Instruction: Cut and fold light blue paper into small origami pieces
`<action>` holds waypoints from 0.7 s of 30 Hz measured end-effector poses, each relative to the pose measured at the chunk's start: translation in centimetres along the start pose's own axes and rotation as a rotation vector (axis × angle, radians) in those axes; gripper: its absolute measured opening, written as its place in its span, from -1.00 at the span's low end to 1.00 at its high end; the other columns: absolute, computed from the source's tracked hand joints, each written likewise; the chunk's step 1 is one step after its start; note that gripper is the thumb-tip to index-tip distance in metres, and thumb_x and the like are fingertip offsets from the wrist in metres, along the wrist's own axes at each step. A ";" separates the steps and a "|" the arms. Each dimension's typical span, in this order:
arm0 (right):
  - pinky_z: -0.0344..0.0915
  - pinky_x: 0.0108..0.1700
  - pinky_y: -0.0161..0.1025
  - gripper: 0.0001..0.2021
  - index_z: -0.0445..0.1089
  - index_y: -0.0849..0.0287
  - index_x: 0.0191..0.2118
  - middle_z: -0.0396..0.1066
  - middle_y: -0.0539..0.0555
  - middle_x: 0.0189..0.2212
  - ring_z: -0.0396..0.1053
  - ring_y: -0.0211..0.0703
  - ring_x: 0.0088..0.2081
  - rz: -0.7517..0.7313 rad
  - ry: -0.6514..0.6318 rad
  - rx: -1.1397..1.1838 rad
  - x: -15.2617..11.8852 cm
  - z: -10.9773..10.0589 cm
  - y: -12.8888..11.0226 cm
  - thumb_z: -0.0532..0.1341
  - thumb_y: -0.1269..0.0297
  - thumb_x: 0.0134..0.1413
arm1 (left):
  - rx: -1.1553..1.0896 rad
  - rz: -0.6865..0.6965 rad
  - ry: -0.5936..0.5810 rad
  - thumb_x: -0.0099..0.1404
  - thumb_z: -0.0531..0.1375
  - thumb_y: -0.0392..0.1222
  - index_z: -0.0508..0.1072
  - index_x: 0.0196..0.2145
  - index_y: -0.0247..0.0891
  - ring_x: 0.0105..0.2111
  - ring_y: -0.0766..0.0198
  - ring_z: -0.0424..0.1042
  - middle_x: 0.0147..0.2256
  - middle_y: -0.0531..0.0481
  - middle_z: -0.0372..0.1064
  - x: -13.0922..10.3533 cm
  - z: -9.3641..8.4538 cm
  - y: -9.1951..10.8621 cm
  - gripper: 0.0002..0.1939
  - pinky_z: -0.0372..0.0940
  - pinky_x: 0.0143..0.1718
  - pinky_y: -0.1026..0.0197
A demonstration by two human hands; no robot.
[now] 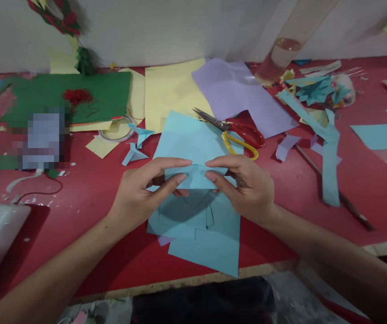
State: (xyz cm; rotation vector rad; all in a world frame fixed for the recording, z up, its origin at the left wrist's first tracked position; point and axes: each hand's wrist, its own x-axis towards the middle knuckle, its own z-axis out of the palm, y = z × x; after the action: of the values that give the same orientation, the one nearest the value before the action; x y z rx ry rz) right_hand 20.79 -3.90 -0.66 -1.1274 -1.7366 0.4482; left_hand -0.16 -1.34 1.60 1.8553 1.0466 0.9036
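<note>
Between my two hands is a small light-blue sheet of paper (196, 177), folded along its upper edge and raised above the table. My left hand (149, 182) pinches its left side, thumb in front and index finger along the top. On the right side, my right hand (247, 184) grips it the same way. My other fingers are partly hidden behind the paper. Beneath lie several loose light-blue sheets (213, 249). Just beyond my right hand, scissors (229, 128) with one red and one yellow handle rest on the blue paper, blades pointing up and left.
Small folded blue pieces (134, 154) and a tape roll (115, 130) lie left of centre. Green (105, 94), yellow (173, 90) and purple sheets (240, 94) spread along the back. A bottle of liquid (277, 58) stands back right. Blue strips (330, 166) and a thin stick (352, 209) lie right.
</note>
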 end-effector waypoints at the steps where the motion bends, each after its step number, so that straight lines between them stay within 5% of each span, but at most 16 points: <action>1: 0.45 -0.40 -0.38 -0.84 0.43 0.05 -0.12 0.55 -0.07 -0.27 0.48 -0.37 -0.47 0.008 -0.007 -0.001 0.0 0.0 0.0 0.29 0.35 0.18 | 0.009 0.002 -0.005 0.32 0.26 -0.25 0.52 -0.06 -0.11 -0.50 0.41 0.58 -0.19 0.07 0.58 0.0 0.0 -0.1 -0.77 0.36 -0.58 0.48; 9: 0.37 -0.48 -0.41 -0.93 0.46 0.09 -0.19 0.53 -0.06 -0.38 0.41 -0.38 -0.53 0.060 -0.092 0.001 0.2 0.1 -0.4 0.25 0.33 0.22 | 0.088 0.013 -0.099 0.32 0.25 -0.13 0.57 -0.10 -0.08 -0.51 0.37 0.55 -0.19 0.03 0.59 0.4 -0.1 -0.5 -0.80 0.37 -0.59 0.43; 21: 0.48 -0.46 -0.36 -0.80 0.41 0.07 -0.07 0.47 -0.03 -0.37 0.47 -0.27 -0.44 0.190 -0.125 0.145 -0.3 0.4 -0.2 0.26 0.19 0.21 | -0.037 -0.069 -0.100 0.31 0.27 -0.13 0.58 -0.14 -0.12 -0.56 0.37 0.55 -0.20 0.03 0.59 0.4 0.1 -0.4 -0.82 0.42 -0.58 0.43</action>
State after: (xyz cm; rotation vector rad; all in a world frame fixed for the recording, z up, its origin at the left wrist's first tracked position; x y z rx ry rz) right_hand 20.39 -4.17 -0.81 -1.1851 -1.6798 0.7642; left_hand -0.03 -0.94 1.30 1.8036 1.0197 0.7766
